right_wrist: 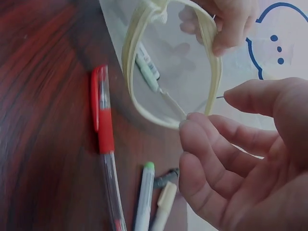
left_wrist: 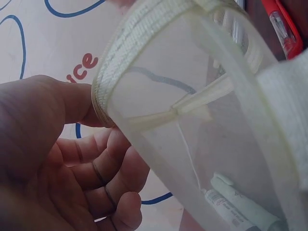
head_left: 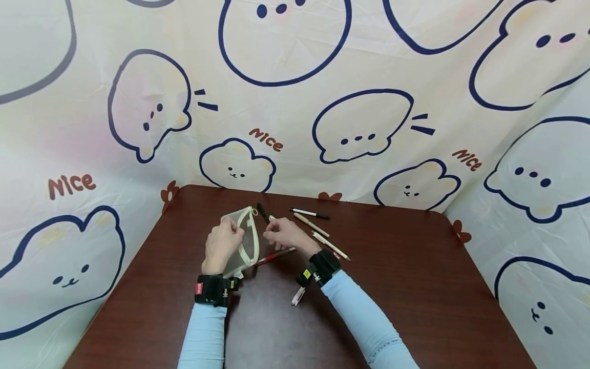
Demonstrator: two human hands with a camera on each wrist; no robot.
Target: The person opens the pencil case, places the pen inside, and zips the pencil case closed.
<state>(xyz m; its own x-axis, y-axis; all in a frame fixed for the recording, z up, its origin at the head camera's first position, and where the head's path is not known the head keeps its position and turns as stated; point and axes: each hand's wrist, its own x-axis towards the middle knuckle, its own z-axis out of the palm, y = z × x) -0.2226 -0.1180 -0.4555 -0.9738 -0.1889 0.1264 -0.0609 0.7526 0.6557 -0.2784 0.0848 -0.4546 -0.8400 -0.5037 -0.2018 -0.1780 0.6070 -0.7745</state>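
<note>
My left hand [head_left: 223, 243] pinches the zippered rim of a see-through mesh pencil pouch [head_left: 251, 238], whose cream zipper edge [left_wrist: 108, 79] gapes wide. Inside the pouch lie a pale green pen [left_wrist: 245, 204] and a white pen with printing [left_wrist: 226, 211]. My right hand [head_left: 289, 233] is at the pouch's mouth with loosely bent fingers and nothing visible between thumb and fingers. In the right wrist view its fingertips [right_wrist: 190, 122] overlap the near rim; whether they touch it I cannot tell. A red pen [right_wrist: 106, 125] lies on the table below the opening.
Right of the pouch lie a black-and-white pen [head_left: 310, 213], a beige pen [head_left: 311, 224] and a cream pen [head_left: 331, 246]. A dark pen [head_left: 262, 211] is behind the right hand. Another pen [head_left: 298, 296] lies nearer on the brown table [head_left: 415, 307]. Printed curtains surround the table.
</note>
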